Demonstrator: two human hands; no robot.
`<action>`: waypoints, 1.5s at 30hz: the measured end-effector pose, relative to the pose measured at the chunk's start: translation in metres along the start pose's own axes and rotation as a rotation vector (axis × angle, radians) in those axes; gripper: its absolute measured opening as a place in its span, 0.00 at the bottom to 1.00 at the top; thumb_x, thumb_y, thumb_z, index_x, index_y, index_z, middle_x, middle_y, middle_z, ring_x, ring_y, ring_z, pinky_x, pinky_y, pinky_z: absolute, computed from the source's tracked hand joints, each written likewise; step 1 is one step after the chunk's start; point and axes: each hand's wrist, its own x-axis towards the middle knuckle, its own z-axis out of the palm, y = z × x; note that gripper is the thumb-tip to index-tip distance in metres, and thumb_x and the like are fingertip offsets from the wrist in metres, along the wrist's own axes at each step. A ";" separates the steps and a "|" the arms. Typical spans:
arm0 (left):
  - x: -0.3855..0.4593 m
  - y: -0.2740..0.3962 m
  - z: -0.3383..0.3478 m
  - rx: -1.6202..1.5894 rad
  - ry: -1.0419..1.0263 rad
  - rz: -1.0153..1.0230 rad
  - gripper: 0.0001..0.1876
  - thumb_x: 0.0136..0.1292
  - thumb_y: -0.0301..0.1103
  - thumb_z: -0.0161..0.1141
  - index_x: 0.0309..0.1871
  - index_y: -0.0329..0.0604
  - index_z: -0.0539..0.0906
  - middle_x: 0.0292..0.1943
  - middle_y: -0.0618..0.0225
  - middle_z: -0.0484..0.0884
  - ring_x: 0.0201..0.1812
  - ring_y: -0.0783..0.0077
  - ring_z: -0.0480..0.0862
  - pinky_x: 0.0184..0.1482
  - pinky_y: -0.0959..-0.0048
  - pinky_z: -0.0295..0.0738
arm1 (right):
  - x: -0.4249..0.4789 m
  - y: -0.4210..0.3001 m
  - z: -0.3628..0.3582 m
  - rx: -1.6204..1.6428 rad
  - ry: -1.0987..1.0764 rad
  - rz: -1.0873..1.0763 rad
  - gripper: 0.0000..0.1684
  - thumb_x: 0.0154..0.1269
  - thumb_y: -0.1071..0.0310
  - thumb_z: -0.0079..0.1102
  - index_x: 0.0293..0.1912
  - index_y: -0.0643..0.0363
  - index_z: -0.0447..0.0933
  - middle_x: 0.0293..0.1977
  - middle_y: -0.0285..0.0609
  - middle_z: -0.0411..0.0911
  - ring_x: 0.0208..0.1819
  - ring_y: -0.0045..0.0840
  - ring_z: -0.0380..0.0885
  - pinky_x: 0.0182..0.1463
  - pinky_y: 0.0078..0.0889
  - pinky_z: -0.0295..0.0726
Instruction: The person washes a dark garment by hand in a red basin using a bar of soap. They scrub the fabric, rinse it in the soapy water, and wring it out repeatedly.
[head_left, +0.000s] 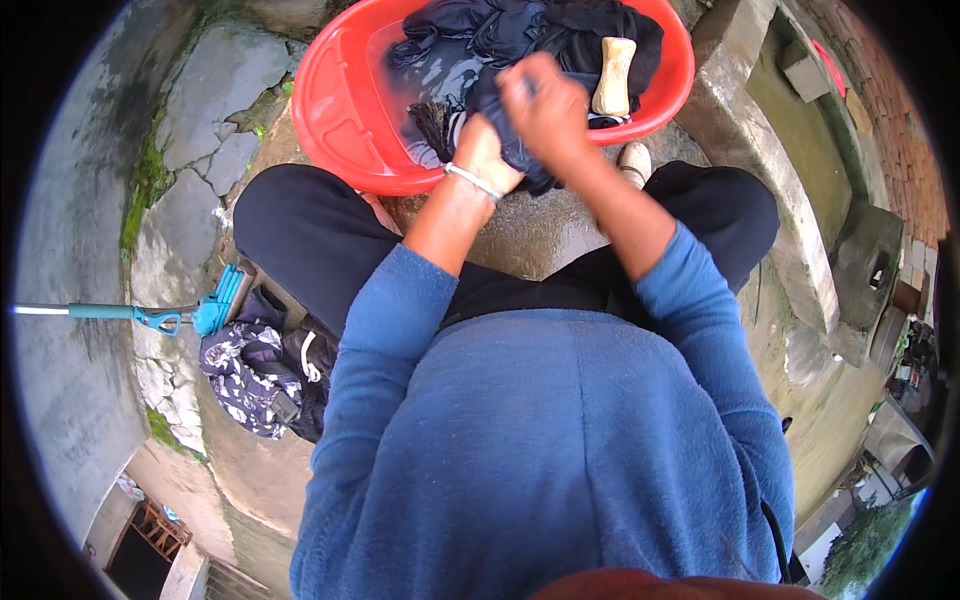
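My left hand (486, 159), with a pale bracelet at its wrist, grips a bunched dark wet garment (513, 142) over the near rim of a red plastic tub (341, 112). Just above it to the right, my right hand (550, 111) is blurred by motion. Its fingers curl around part of the same cloth, a bit of which shows between them. Dark clothes (517, 34) lie heaped in the tub, beside greyish water (442, 86) at its left. A cream, narrow-waisted bar of soap (614, 77) rests on the cloth by the right rim.
A teal-headed squeeze mop (216, 304) lies at the left, by a pile of floral clothes (251, 375) on the ground. Cracked stone paving (221, 97) borders the left wall. A raised concrete edge (780, 195) runs along the right. My knees flank wet concrete (529, 236).
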 end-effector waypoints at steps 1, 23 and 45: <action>-0.010 -0.010 0.019 0.119 0.053 0.038 0.11 0.71 0.41 0.51 0.44 0.46 0.80 0.39 0.69 0.85 0.37 0.69 0.86 0.43 0.67 0.83 | 0.016 0.017 -0.004 -0.034 0.024 0.071 0.12 0.64 0.58 0.61 0.36 0.57 0.76 0.27 0.52 0.80 0.31 0.48 0.81 0.33 0.43 0.79; -0.037 -0.022 0.044 0.578 -0.164 0.122 0.41 0.61 0.72 0.49 0.61 0.43 0.72 0.48 0.67 0.75 0.52 0.72 0.74 0.60 0.69 0.65 | 0.013 0.065 -0.074 0.364 -0.669 0.405 0.47 0.55 0.54 0.71 0.62 0.79 0.62 0.45 0.49 0.80 0.47 0.26 0.78 0.54 0.27 0.74; 0.009 -0.014 -0.001 0.019 -0.080 0.026 0.14 0.71 0.39 0.47 0.41 0.40 0.80 0.35 0.62 0.83 0.37 0.68 0.85 0.44 0.62 0.82 | 0.025 0.019 -0.024 0.016 -0.044 -0.233 0.17 0.58 0.58 0.63 0.45 0.56 0.77 0.33 0.48 0.82 0.35 0.44 0.82 0.39 0.41 0.81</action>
